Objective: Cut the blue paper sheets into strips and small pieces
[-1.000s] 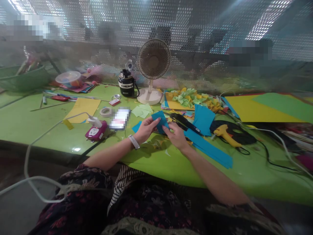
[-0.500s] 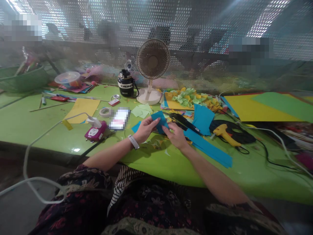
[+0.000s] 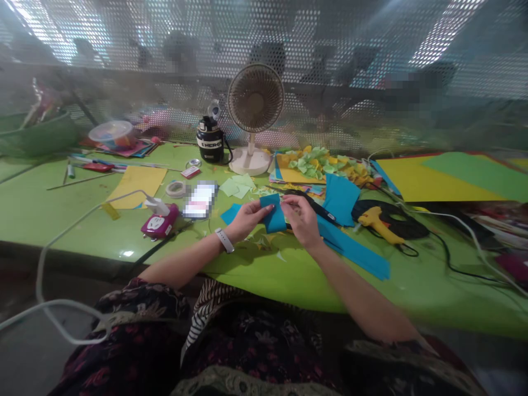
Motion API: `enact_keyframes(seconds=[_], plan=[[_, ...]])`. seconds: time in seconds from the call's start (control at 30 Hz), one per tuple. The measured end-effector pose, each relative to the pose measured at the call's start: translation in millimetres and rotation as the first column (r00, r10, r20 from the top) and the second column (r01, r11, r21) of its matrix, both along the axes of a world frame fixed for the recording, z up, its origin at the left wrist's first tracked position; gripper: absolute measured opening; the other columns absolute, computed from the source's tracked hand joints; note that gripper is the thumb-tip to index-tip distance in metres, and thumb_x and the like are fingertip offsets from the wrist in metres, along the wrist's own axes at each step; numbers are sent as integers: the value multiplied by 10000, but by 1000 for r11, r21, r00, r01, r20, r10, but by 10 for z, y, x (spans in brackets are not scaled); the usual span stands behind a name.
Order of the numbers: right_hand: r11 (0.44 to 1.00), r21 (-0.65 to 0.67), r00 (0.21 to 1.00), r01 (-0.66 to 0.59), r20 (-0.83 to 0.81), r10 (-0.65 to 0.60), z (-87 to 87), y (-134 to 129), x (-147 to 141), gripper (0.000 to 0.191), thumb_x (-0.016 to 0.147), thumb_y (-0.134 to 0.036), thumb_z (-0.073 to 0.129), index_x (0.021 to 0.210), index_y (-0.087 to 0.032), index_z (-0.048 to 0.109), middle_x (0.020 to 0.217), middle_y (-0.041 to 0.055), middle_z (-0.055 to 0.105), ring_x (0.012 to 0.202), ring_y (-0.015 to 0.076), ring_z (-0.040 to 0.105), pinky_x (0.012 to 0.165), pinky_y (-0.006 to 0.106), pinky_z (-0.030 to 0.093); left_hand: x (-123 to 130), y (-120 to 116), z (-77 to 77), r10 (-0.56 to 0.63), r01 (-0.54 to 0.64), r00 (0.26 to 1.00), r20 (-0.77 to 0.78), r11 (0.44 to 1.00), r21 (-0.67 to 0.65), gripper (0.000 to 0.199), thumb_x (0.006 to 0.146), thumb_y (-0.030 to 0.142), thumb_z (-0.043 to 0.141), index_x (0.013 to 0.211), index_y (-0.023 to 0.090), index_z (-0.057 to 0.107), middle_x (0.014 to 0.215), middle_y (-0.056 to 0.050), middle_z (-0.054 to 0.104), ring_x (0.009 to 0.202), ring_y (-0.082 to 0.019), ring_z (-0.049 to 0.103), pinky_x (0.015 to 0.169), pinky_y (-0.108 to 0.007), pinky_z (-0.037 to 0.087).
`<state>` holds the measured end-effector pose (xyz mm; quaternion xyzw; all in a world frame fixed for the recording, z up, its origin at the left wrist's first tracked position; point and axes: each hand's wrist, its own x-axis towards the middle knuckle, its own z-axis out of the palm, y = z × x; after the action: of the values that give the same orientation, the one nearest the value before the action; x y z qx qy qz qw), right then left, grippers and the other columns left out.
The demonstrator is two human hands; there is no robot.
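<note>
Over the green table I have a small folded piece of blue paper pinched between the thumb and fingers of my left hand. My right hand is at the paper's upper right edge, its thumb and forefinger closed together there; the exact grip is too small to make out. Left of the hands, a blue paper piece lies partly behind my left hand. Long blue paper strips and a wider blue sheet lie to the right. A black-handled tool is partly hidden behind my right hand.
A yellow glue gun rests at the right with its cord. Beyond the hands stand a fan, a black bottle and a heap of paper cutouts. Leftward are a phone, tape roll and purple power adapter.
The blue paper has turned and come slightly nearer to me. My right hand has shifted from its lower right part up to its upper right edge.
</note>
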<state>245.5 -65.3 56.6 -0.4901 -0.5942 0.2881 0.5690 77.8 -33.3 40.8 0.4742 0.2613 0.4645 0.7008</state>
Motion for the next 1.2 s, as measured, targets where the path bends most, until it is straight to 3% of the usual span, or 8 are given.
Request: enact_keyframes(seconds=[0.27, 0.5, 0.7, 0.93, 1.2], plan=[[995, -76, 997, -66, -42, 63, -21, 49, 9, 442, 796, -657, 720, 893, -227, 705, 1092, 90, 762, 934, 247, 689, 831, 413, 552, 3, -68, 3, -125, 129, 990, -72, 990, 50, 461, 700, 471, 908, 1003, 144, 793, 887, -74, 771, 814, -186, 725, 855, -351, 588], [997, -47, 998, -57, -29, 56, -20, 47, 21, 422, 796, -650, 723, 846, -231, 710, 1010, 75, 773, 869, 234, 686, 794, 400, 559, 0, -80, 23, -144, 146, 988, -57, 989, 36, 398, 712, 435, 910, 962, 147, 799, 816, -61, 762, 741, -160, 707, 758, -296, 585], [998, -43, 998, -42, -41, 40, -15, 36, 5, 420, 783, -643, 735, 821, -226, 707, 982, 76, 768, 848, 232, 681, 783, 399, 561, -6, -74, 15, -155, 156, 986, -69, 988, 20, 479, 701, 523, 895, 986, 151, 798, 813, -57, 760, 693, -137, 679, 735, -288, 579], [999, -45, 999, -24, -46, 22, -21, 20, -18, 424, 781, -648, 732, 819, -226, 702, 843, 51, 745, 782, 227, 672, 753, 393, 562, 9, -77, 14, -136, 138, 987, -83, 990, 12, 462, 664, 558, 902, 873, 162, 790, 684, -13, 706, 591, -101, 605, 621, -235, 525], [996, -71, 997, -47, -58, 43, -52, 29, -1, 447, 783, -671, 723, 847, -229, 703, 822, 44, 728, 770, 221, 661, 720, 378, 550, 5, -82, 30, -122, 126, 986, -112, 991, 32, 476, 646, 592, 896, 812, 161, 781, 637, -2, 671, 561, -91, 571, 564, -214, 484]])
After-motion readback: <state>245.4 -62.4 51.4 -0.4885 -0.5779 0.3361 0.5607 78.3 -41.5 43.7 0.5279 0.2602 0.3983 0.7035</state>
